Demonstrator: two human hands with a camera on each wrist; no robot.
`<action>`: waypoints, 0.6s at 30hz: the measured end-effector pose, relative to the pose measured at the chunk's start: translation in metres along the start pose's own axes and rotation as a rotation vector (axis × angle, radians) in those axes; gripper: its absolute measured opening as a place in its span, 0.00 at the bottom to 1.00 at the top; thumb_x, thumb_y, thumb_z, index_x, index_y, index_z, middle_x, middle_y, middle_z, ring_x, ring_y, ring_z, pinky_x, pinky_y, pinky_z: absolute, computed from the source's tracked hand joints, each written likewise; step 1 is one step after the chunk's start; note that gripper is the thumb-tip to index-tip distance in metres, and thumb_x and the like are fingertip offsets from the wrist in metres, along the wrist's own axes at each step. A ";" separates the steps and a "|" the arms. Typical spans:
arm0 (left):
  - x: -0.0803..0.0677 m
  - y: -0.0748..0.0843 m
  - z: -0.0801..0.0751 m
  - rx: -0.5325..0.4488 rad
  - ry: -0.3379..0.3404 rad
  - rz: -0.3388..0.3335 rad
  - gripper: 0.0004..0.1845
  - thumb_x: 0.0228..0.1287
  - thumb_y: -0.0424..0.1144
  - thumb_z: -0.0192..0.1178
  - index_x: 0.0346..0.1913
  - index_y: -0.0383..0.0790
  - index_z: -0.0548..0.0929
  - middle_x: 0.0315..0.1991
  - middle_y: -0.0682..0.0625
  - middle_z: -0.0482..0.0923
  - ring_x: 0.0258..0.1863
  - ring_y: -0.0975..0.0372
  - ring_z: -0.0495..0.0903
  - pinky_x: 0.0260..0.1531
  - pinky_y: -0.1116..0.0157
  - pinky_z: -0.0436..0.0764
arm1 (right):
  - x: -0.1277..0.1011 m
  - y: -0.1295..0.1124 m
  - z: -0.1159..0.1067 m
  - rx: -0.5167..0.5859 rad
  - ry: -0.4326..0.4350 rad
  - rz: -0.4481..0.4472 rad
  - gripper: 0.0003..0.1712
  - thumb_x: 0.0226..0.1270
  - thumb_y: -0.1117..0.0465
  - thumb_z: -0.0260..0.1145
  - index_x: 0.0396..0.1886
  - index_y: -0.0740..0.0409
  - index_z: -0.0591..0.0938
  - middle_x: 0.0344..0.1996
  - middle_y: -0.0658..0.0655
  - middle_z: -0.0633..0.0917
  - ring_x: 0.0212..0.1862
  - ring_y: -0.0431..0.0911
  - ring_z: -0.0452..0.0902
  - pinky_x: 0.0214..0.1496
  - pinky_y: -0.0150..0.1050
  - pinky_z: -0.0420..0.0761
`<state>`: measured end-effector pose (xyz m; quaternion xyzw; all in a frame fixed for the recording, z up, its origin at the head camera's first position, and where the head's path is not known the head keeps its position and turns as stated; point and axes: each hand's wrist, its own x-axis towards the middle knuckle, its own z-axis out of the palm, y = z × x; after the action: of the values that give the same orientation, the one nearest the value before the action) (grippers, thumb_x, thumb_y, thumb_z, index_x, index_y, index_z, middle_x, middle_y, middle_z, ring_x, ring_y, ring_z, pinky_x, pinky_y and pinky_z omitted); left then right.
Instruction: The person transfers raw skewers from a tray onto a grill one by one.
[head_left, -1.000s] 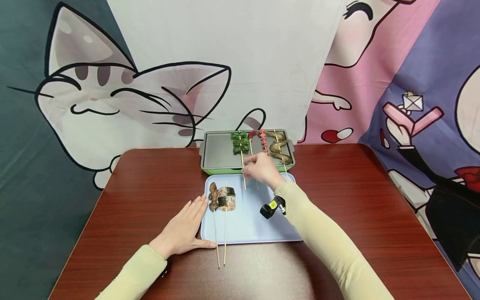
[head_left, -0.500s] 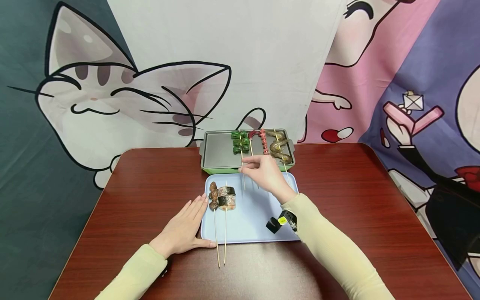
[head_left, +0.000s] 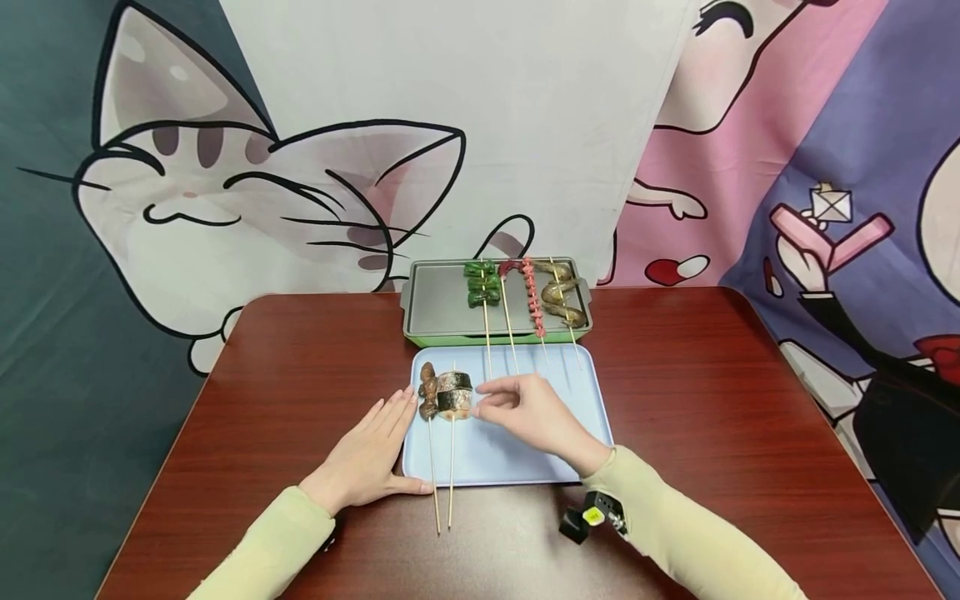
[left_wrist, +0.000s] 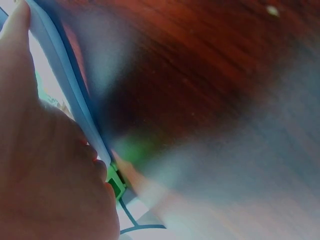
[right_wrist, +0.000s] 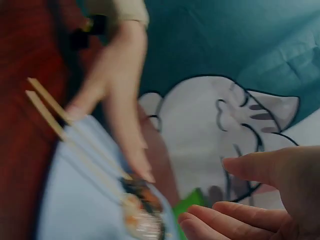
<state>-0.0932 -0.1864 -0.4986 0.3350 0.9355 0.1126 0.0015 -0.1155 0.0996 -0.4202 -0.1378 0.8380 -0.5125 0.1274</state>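
My left hand lies with straight fingers along the left rim of a pale blue tray, thumb at its front edge. On the tray's left side rest a skewer of brown lumps and a thicker skewer with dark-banded pieces; their sticks reach past the front rim. Just right of the banded skewer hovers my right hand. In the right wrist view, the right hand's thumb and fingers are parted, with nothing between them. Much of the left wrist view is blurred.
Behind the tray stands a grey-topped green grill pan. On it lie a green pepper skewer, a dark red curled skewer, a pink-beaded skewer and a brownish folded skewer. Their sticks overhang the tray.
My right hand has left the sticks of the skewers on the grill pan and come toward me, beside the banded skewer. The left hand has stayed in place.
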 end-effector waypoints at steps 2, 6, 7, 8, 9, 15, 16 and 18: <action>0.000 0.001 -0.001 -0.007 0.008 0.003 0.66 0.55 0.78 0.59 0.75 0.22 0.58 0.77 0.31 0.53 0.76 0.42 0.55 0.73 0.47 0.56 | -0.006 0.007 0.009 0.013 -0.028 0.017 0.24 0.64 0.56 0.74 0.54 0.67 0.86 0.37 0.54 0.90 0.38 0.42 0.87 0.45 0.38 0.85; 0.000 0.001 -0.001 -0.002 0.012 0.005 0.66 0.55 0.79 0.58 0.76 0.22 0.58 0.77 0.31 0.53 0.76 0.42 0.55 0.74 0.48 0.56 | -0.013 0.020 0.028 0.059 -0.089 0.061 0.27 0.62 0.55 0.75 0.55 0.69 0.85 0.38 0.56 0.90 0.36 0.43 0.87 0.42 0.36 0.86; 0.000 0.001 -0.001 -0.002 0.010 0.004 0.66 0.55 0.79 0.58 0.76 0.22 0.58 0.77 0.31 0.53 0.76 0.42 0.55 0.74 0.48 0.56 | -0.014 0.023 0.032 0.069 -0.100 0.072 0.28 0.62 0.55 0.75 0.55 0.70 0.84 0.37 0.56 0.90 0.36 0.43 0.87 0.41 0.36 0.86; 0.000 0.001 -0.001 0.003 0.007 0.004 0.66 0.55 0.79 0.57 0.76 0.22 0.58 0.77 0.31 0.53 0.76 0.42 0.55 0.74 0.48 0.56 | -0.016 0.026 0.036 0.085 -0.112 0.087 0.28 0.62 0.55 0.75 0.55 0.70 0.84 0.37 0.56 0.90 0.36 0.43 0.87 0.40 0.35 0.86; 0.000 0.002 -0.002 0.007 0.004 0.003 0.66 0.55 0.79 0.57 0.76 0.22 0.58 0.78 0.31 0.53 0.76 0.42 0.55 0.74 0.48 0.56 | -0.017 0.029 0.040 0.110 -0.125 0.101 0.28 0.62 0.55 0.75 0.56 0.71 0.84 0.36 0.56 0.90 0.35 0.44 0.87 0.40 0.35 0.86; 0.000 0.004 -0.006 0.007 -0.028 -0.014 0.65 0.56 0.78 0.58 0.76 0.22 0.57 0.78 0.32 0.52 0.76 0.43 0.55 0.74 0.47 0.56 | -0.022 0.036 0.056 0.387 -0.187 0.221 0.29 0.63 0.62 0.73 0.58 0.77 0.80 0.35 0.61 0.90 0.38 0.52 0.88 0.42 0.39 0.88; 0.000 0.004 -0.007 0.009 -0.035 -0.018 0.65 0.56 0.78 0.58 0.76 0.22 0.57 0.78 0.32 0.52 0.76 0.43 0.54 0.74 0.47 0.56 | -0.022 0.037 0.057 0.432 -0.189 0.240 0.29 0.63 0.63 0.72 0.59 0.78 0.79 0.35 0.62 0.89 0.40 0.53 0.88 0.43 0.40 0.88; 0.001 0.004 -0.007 0.010 -0.039 -0.019 0.66 0.56 0.78 0.58 0.76 0.22 0.57 0.78 0.32 0.52 0.77 0.43 0.54 0.74 0.47 0.55 | -0.021 0.038 0.059 0.508 -0.194 0.271 0.29 0.63 0.65 0.71 0.60 0.79 0.77 0.37 0.64 0.89 0.42 0.55 0.88 0.45 0.42 0.87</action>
<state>-0.0916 -0.1843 -0.4905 0.3284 0.9389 0.1012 0.0191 -0.0791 0.0753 -0.4791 -0.0368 0.6778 -0.6684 0.3042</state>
